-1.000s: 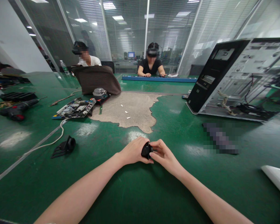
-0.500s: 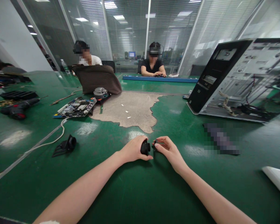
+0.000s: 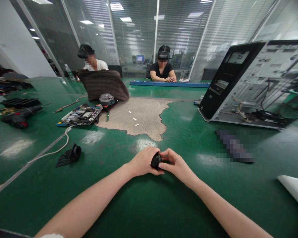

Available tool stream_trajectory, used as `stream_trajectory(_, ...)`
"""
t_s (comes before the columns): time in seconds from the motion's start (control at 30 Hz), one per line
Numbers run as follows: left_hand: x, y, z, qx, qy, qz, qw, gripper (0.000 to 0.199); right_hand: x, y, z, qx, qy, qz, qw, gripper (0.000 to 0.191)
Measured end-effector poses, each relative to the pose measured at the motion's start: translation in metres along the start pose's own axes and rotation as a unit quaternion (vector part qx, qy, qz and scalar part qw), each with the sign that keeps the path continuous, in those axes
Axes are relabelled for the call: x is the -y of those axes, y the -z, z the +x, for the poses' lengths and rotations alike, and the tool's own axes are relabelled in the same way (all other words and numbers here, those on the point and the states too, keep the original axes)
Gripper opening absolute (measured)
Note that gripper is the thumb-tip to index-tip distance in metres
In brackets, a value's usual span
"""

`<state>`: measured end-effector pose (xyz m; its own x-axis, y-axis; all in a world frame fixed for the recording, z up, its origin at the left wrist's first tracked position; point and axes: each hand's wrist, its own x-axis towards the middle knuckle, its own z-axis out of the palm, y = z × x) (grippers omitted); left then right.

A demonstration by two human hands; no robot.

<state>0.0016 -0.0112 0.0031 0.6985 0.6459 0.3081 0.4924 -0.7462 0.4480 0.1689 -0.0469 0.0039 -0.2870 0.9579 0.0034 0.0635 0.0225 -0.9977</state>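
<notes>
Cordless drill (image 3: 21,116) over at left, circuit board (image 3: 81,115) nearer, left hand (image 3: 143,161) curled snugly round a small black part (image 3: 155,161) above the green table (image 3: 149,205), right hand (image 3: 173,162) pinching its right side, opened computer case (image 3: 220,86) beyond.

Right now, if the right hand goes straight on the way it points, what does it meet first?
The right hand would first meet the small black plastic part, which its fingers touch, then probably the left hand around it.
</notes>
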Motion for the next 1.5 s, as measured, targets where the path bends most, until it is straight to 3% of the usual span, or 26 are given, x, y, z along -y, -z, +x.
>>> stream_trajectory(0.17, 0.0027, 0.0001, 0.0006, 0.002, 0.009, -0.011, 1.0, 0.059, -0.0032, -0.0002, 0.0019, 0.014, 0.009, 0.004, 1.0, 0.022)
stream_trajectory(0.3, 0.003, 0.0007, 0.0009, 0.007, -0.009, -0.001, 1.0, 0.061, -0.0063, -0.002, 0.0054, -0.022, 0.035, -0.012, 0.999, 0.016)
stream_trajectory(0.47, 0.0033, 0.0028, 0.0025, 0.005, -0.016, 0.016, 1.0, 0.054, -0.0072, -0.0043, 0.0078, -0.026, 0.023, -0.008, 0.999, 0.02)
stream_trajectory(0.63, 0.006, 0.0028, 0.0034, 0.0, -0.038, 0.042, 0.998, 0.048, -0.0077, -0.0041, 0.0063, -0.004, 0.024, 0.001, 1.0, 0.02)
stream_trajectory(0.87, 0.0059, 0.0011, 0.0026, -0.01, -0.02, 0.046, 0.999, 0.048, -0.0093, -0.0049, 0.0013, 0.013, 0.056, 0.018, 0.998, 0.021)
stream_trajectory(1.13, 0.008, 0.001, 0.0034, -0.007, -0.03, 0.046, 0.998, 0.051, -0.009, -0.0052, 0.0095, -0.027, 0.031, -0.001, 0.999, 0.02)
stream_trajectory(1.37, 0.0073, -0.0001, 0.0039, -0.016, -0.025, 0.053, 0.998, 0.048, -0.0065, -0.0046, 0.0025, 0.024, 0.057, 0.01, 0.998, 0.022)
stream_trajectory(1.5, 0.0078, -0.0011, 0.004, -0.019, -0.027, 0.049, 0.998, 0.048, -0.0069, -0.0058, 0.0013, 0.006, 0.064, 0.02, 0.998, 0.019)
